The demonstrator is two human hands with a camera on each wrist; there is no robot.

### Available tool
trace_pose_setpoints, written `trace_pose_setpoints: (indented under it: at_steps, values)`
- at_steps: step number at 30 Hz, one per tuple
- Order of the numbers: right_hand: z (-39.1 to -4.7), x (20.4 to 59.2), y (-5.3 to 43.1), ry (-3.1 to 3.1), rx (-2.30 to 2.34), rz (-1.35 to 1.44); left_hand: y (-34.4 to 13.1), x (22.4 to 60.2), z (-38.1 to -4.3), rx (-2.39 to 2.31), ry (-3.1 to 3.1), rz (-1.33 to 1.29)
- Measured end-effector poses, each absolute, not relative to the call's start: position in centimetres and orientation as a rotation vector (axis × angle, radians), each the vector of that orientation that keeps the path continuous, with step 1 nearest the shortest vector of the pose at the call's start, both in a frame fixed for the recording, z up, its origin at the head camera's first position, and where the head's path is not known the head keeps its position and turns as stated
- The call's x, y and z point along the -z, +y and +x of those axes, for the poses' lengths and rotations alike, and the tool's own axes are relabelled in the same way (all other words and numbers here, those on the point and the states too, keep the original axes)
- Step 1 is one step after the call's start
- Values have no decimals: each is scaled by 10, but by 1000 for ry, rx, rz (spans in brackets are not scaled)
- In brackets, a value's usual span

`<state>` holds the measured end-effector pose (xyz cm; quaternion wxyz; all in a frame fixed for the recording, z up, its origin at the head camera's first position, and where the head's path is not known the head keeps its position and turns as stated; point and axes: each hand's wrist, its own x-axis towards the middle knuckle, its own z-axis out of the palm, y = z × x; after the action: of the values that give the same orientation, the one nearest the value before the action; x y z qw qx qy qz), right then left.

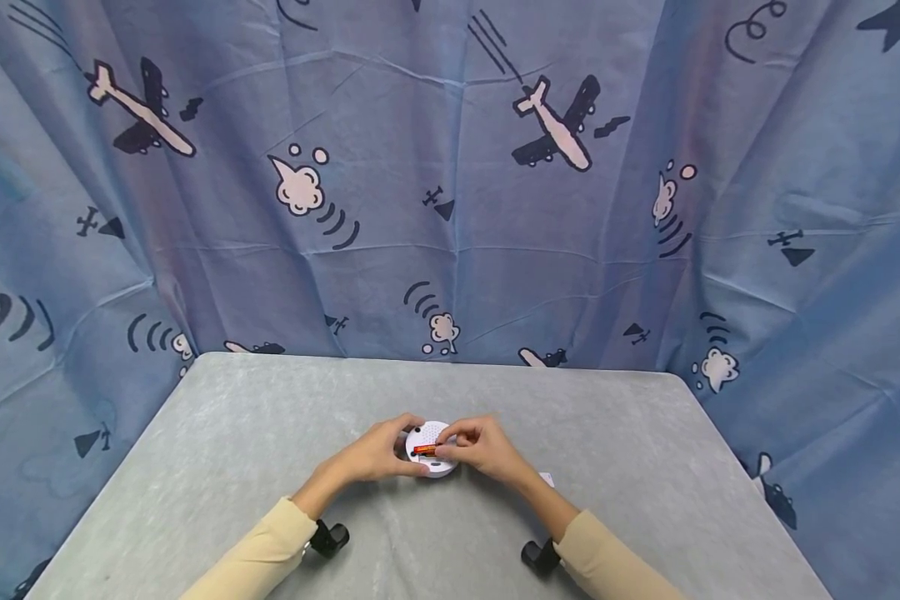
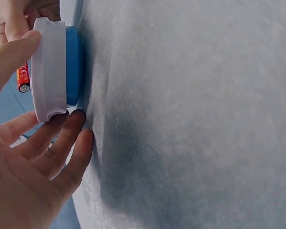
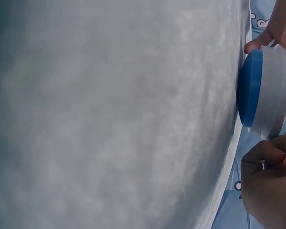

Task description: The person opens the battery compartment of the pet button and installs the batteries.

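A round white device (image 1: 437, 469) with small holes in its upper face and a blue base (image 2: 73, 67) is on the table. My left hand (image 1: 381, 450) grips its rim from the left, the thumb on one side and fingers on the other. A red and black battery (image 1: 423, 451) lies at the upturned face, and its metal end shows in the left wrist view. From the right, my right hand (image 1: 483, 450) pinches the battery's right end, which its fingertips hide. In the right wrist view those fingers are curled near the white rim (image 3: 275, 90).
A small white piece (image 1: 547, 479) lies on the grey table (image 1: 307, 392), partly behind my right forearm. Both wrists carry black camera mounts (image 1: 330, 539). A blue patterned curtain (image 1: 390, 208) hangs beyond the table's back edge and at both sides.
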<state>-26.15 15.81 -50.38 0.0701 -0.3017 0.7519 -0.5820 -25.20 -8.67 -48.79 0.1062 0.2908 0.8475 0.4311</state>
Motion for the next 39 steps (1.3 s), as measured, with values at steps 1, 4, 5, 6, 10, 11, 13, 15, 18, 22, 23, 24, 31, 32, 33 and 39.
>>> trace_pose_setpoints:
  at_steps: [1, 4, 5, 6, 10, 11, 13, 15, 18, 22, 23, 24, 31, 32, 33, 39]
  values:
    - [-261, 504, 158, 2263, 1748, -921, -87, 488, -252, -1270, 2497, 861]
    - [-261, 504, 158, 2260, 1732, -952, -86, 488, -252, -1263, 2504, 865]
    - [-262, 505, 159, 2263, 1720, -958, -86, 488, -252, -1262, 2504, 865]
    - [-262, 505, 159, 2261, 1710, -961, -86, 488, -252, -1263, 2504, 862]
    - [-263, 501, 161, 2259, 1657, -949, -86, 488, -252, -1262, 2507, 858]
    - [-263, 499, 161, 2259, 1637, -945, -86, 488, -252, -1262, 2508, 859]
    - [-264, 495, 162, 2266, 1592, -920, -87, 488, -252, -1263, 2511, 862]
    - [-265, 491, 163, 2273, 1543, -905, -87, 488, -252, -1261, 2515, 862]
    - [-269, 486, 167, 2300, 1474, -892, -86, 487, -252, -1251, 2514, 855]
    - [-275, 480, 172, 2357, 1372, -933, -86, 488, -253, -1238, 2512, 850]
    - [-276, 479, 173, 2362, 1347, -948, -86, 488, -253, -1238, 2513, 848]
    - [-277, 478, 174, 2363, 1320, -969, -86, 488, -253, -1240, 2514, 850]
    - [-281, 476, 172, 2237, 1198, -1126, -87, 488, -253, -1255, 2506, 867]
    - [-282, 476, 170, 2222, 1192, -1150, -87, 487, -254, -1249, 2510, 868]
    - [-282, 476, 169, 2212, 1188, -1178, -87, 487, -254, -1245, 2511, 868]
    - [-282, 474, 161, 2206, 1102, -1196, -86, 486, -254, -1245, 2509, 889]
